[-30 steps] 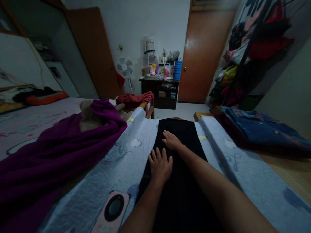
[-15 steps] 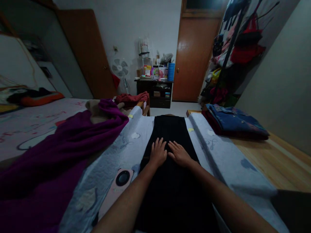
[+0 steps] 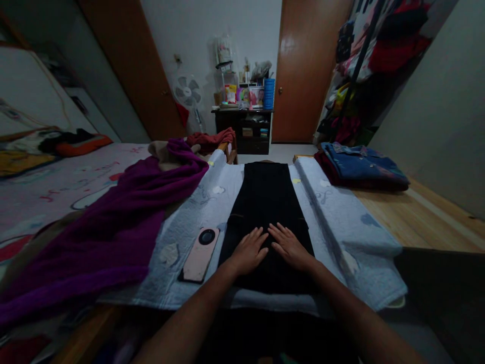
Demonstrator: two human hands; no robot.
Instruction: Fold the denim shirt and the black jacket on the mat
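Note:
A black garment (image 3: 265,197), its kind hard to make out in the dim light, lies spread flat and lengthwise on a pale blue patterned cloth. My left hand (image 3: 249,251) rests palm down on its near part, fingers stretched forward. Beside it my right hand (image 3: 290,247) also lies flat on the black fabric, fingers extended and thumb turned inward. The fingertips of both hands are close together. Left of the garment, on the cloth, is a pink phone (image 3: 200,254) with a round black camera ring, lying face down.
A purple blanket (image 3: 125,217) is heaped at left beside a pink patterned bed surface (image 3: 76,177). Folded clothes with a blue garment (image 3: 364,167) on top sit at right on a wooden board (image 3: 379,217). The pale blue cloth (image 3: 178,273) ends at a near edge.
Both hands have slid back toward me along the black garment, staying flat. The view has tilted down, bringing the cloth's near edge and the whole phone into sight.

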